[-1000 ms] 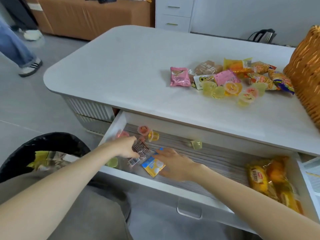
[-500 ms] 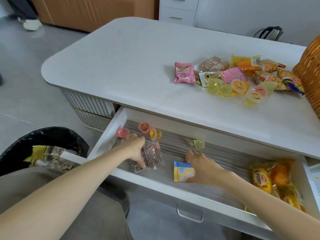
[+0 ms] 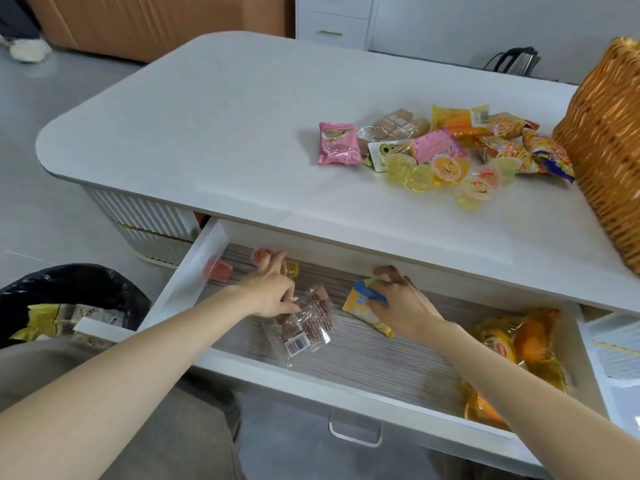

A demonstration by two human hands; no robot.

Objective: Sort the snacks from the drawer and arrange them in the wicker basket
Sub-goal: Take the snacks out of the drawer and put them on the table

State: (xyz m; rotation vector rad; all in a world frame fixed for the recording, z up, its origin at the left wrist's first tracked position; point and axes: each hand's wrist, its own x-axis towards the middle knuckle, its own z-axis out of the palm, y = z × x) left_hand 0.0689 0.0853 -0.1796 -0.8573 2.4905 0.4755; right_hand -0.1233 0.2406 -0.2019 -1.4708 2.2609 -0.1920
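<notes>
Two hands are working the drawer: left hand is pinching the clear packet, right hand gripping the yellow packet; I'd be lifting both onto the worktop together.

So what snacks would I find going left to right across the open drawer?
Pink jelly cup → clear packet of brown snacks → yellow and blue packet → orange bread bags. I skipped the back jelly cups: they overlap the left hand.
</notes>
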